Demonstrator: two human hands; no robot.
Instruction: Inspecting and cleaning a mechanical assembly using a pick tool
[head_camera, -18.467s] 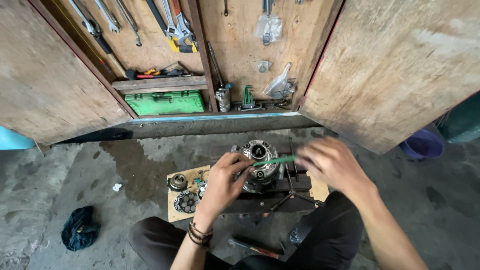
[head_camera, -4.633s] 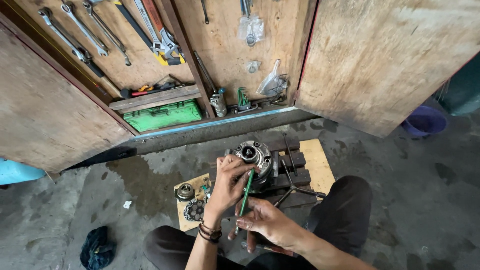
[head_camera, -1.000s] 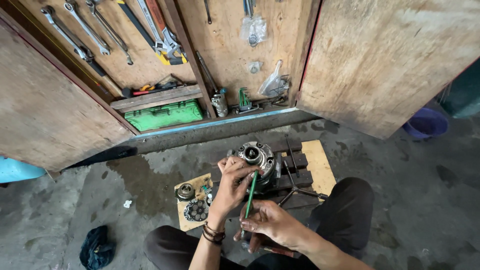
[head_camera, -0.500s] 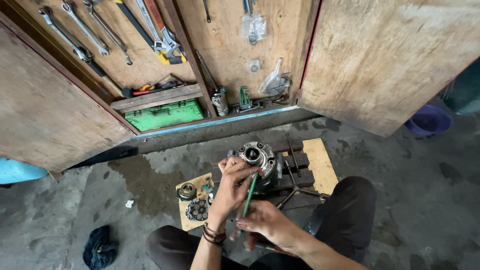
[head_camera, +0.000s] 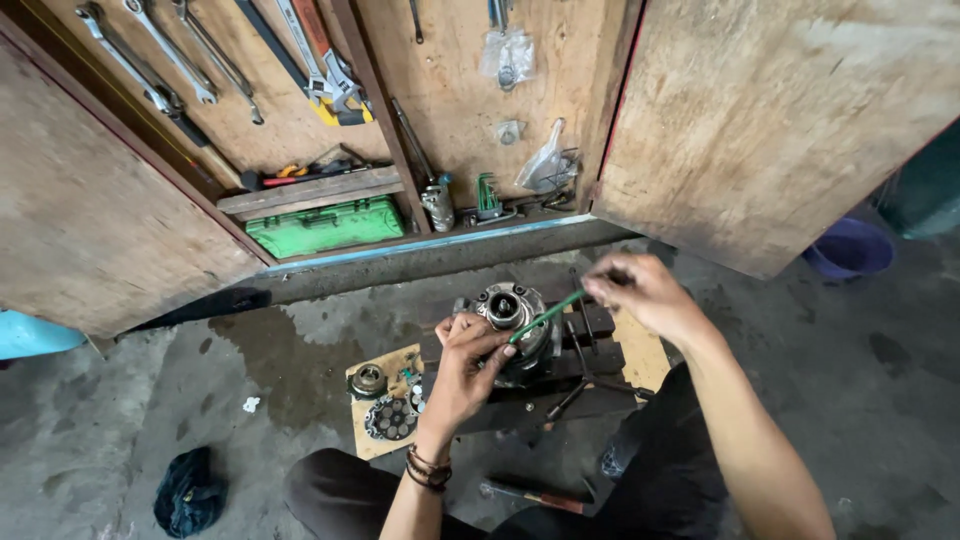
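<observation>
My left hand (head_camera: 462, 368) rests against the round metal housing (head_camera: 512, 318), which sits face-up on the dark wooden blocks (head_camera: 585, 352) on the floor in front of my knees, and its fingers are closed on the lower end of a thin green rod (head_camera: 545, 315). My right hand (head_camera: 640, 292) pinches the rod's upper end, fingers together on it. I judge this to be the step of working the rod's tip into the housing near its central bore; the next move calls for steadying the housing with the left hand while the right steers and presses along the rod's length. The rod's long axis runs diagonally, low end at the housing toward my left, high end up and to my right. Whether the tip is truly seated in a hole I can't quite tell, since my fingers cover it. A cardboard sheet (head_camera: 372, 440) with gears lies just beside it.
</observation>
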